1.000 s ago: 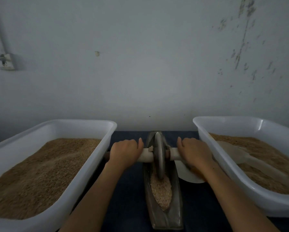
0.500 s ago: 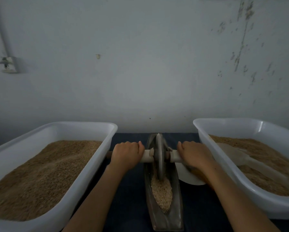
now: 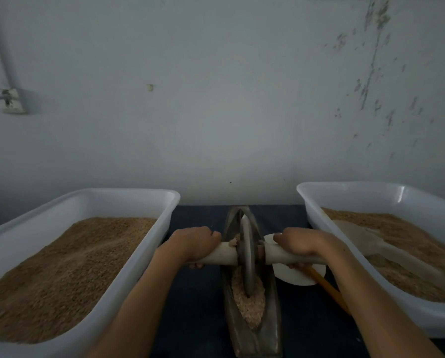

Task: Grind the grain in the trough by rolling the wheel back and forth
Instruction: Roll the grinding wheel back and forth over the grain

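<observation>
Both my hands are on the axle handle (image 3: 244,254) of the wheel (image 3: 247,257) — left hand (image 3: 194,244) curled around the pale left end, right hand (image 3: 302,245) curled around the right end, knuckles up, fingertips tucked under. The wheel stands upright on edge in the trough (image 3: 252,293), a dark narrow boat-shaped channel running away from me to the wall (image 3: 216,99). The wheel's lower rim sits in the grain (image 3: 248,303), a pale crushed pile lying in the near half of the trough; a little grain shows behind the wheel near the hub too. The trough rests on a dark blue tabletop (image 3: 195,301), between two white plastic tubs.

Left tub (image 3: 128,197) — filled with brown grain, heaped toward the near side. Right tub (image 3: 345,192) also holds brown grain, with a pale scoop (image 3: 366,236) lying on top, handle pointing toward the near right. Just right of the trough, under my right hand, a small white dish (image 3: 296,276) sits on the table, and an orange stick-like handle (image 3: 329,288) runs from it toward me, partly hidden by my forearm; can't tell what it is. Wall socket (image 3: 11,102) with a cord at far left.
</observation>
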